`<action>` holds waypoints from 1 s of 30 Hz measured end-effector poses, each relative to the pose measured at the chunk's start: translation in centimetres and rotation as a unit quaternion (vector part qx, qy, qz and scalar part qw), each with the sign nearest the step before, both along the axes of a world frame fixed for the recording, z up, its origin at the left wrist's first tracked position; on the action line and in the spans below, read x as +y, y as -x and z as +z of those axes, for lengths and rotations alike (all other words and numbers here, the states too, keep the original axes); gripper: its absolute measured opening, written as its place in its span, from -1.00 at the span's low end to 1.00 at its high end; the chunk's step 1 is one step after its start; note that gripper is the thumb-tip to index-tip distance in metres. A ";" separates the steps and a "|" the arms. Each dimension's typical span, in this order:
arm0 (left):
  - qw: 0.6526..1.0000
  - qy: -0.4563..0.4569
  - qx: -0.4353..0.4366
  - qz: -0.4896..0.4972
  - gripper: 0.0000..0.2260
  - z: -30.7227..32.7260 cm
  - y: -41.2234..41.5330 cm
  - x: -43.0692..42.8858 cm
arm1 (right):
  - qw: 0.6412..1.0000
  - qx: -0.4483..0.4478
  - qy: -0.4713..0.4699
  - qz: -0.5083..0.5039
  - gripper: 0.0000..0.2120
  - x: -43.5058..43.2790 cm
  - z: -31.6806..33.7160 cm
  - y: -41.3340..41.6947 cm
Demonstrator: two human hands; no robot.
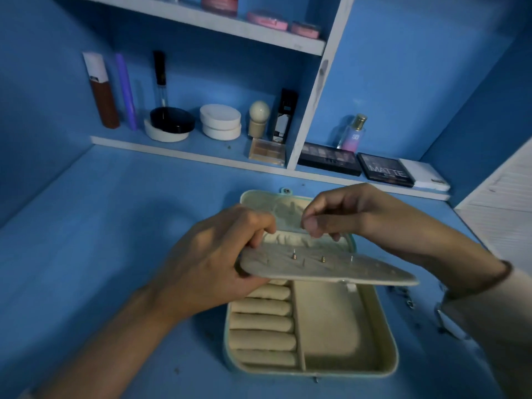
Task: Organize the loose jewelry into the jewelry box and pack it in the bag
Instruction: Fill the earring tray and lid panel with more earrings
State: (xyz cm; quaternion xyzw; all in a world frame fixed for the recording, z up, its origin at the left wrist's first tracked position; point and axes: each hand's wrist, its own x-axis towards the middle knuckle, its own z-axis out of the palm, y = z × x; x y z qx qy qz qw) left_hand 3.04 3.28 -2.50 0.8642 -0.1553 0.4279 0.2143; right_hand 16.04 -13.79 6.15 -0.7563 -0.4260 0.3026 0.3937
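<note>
An open cream jewelry box (385, 335) lies on the blue table, with padded ring rolls (263, 323) on its left and a bare compartment on its right. My left hand (218, 260) holds the left edge of the box's earring panel (359, 272), lifted flat above the tray. Small metal earring posts (294, 254) stick up from the panel. My right hand (339, 214) hovers over the panel's back edge with thumb and fingers pinched together; whether they hold something small is unclear. The lid (259, 198) lies open behind.
Loose metal jewelry (408, 300) lies on the table right of the box, partly under my right wrist. Shelves behind carry cosmetics: bottles (102, 90), jars (220, 120), eyeshadow palettes (384, 169), a perfume bottle (352, 133). A white slatted surface (501, 203) stands at the right.
</note>
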 end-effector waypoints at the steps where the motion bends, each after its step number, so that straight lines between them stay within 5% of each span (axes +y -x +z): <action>1: 1.000 0.003 0.001 -0.003 -0.64 0.0 0.0 0.0 | 1.000 -0.002 0.014 0.013 -0.96 0.4 -0.1 0.1; 30: 1.000 0.011 0.003 0.005 -0.71 0.4 0.0 -0.2 | 0.999 0.016 0.021 0.039 -0.83 0.8 -0.6 0.5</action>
